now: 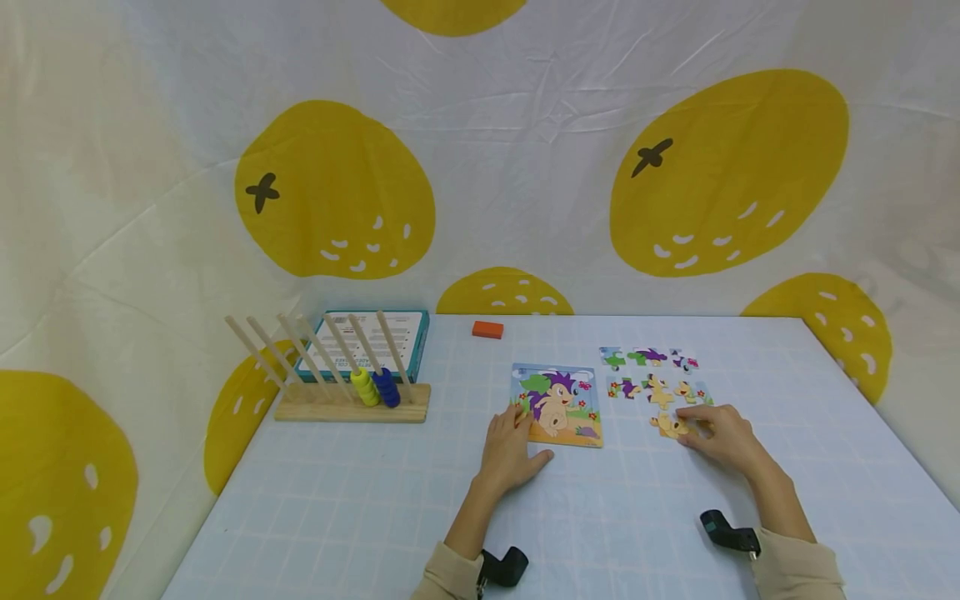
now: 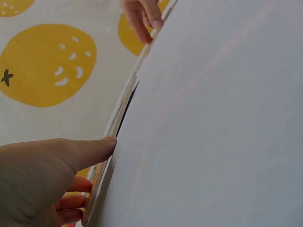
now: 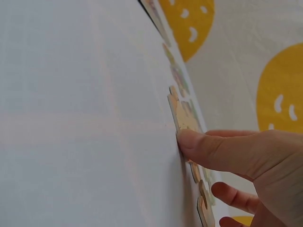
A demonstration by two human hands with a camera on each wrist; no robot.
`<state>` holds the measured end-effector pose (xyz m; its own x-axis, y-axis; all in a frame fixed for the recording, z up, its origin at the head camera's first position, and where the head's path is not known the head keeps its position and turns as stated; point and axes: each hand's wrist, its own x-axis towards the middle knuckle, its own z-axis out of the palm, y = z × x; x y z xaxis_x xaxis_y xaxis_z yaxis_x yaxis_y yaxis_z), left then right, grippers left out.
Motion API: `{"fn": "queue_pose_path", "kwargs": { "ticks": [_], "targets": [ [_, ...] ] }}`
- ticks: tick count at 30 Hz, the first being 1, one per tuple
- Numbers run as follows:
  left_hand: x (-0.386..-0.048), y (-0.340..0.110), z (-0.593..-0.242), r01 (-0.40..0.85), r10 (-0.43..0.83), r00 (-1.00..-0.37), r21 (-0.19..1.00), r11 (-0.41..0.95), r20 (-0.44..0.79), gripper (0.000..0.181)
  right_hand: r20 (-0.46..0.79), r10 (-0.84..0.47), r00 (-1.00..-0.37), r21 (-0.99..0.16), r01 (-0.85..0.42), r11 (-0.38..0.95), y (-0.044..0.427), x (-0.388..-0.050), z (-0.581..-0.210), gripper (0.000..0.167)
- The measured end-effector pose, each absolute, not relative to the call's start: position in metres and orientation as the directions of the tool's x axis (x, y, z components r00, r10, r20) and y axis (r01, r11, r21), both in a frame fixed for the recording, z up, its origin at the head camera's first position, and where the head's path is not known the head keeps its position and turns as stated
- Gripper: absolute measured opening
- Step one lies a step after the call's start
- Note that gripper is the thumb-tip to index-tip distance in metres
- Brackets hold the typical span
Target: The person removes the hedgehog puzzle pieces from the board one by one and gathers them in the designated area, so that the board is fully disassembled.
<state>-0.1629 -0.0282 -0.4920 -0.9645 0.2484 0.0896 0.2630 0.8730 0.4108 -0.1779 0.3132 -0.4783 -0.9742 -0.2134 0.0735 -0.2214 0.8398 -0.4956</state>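
Note:
A square hedgehog puzzle (image 1: pixel 558 408) lies in its board, picture side up, near the middle of the table. My left hand (image 1: pixel 510 450) rests at its lower left corner, fingers on the left edge and thumb spread toward the near edge. To the right, my right hand (image 1: pixel 722 437) pinches a yellowish puzzle piece (image 1: pixel 665 426) between thumb and index finger, low at the table surface. In the right wrist view the thumb presses the wooden edge of the puzzle piece (image 3: pixel 182 116). Loose puzzle pieces (image 1: pixel 660 392) lie in rows just beyond that hand.
At the left stands a wooden peg rack (image 1: pixel 300 410) with yellow rings (image 1: pixel 365 387) and blue rings (image 1: pixel 386 388). A teal-edged box (image 1: pixel 420 333) with a printed sheet lies behind it. An orange block (image 1: pixel 487 330) sits near the table's far edge, before a patterned curtain (image 1: pixel 525 167).

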Motion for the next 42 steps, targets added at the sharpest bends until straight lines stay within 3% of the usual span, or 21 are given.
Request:
{"fn": "queue_pose_path", "kwargs": {
  "ticks": [35, 42],
  "targets": [
    [-0.163, -0.028, -0.493, 0.258, 0.245, -0.966, 0.412, 0.874, 0.085, 0.067, 0.035, -0.179, -0.983, -0.487, -0.173, 0.856, 0.311, -0.18, -0.474, 0.038],
    [-0.163, -0.029, -0.495, 0.265, 0.245, -0.964, 0.416, 0.87, 0.103, 0.068, 0.057, -0.2, -0.978, -0.563, -0.197, 0.802, 0.3, -0.183, -0.465, 0.038]
  ]
}}
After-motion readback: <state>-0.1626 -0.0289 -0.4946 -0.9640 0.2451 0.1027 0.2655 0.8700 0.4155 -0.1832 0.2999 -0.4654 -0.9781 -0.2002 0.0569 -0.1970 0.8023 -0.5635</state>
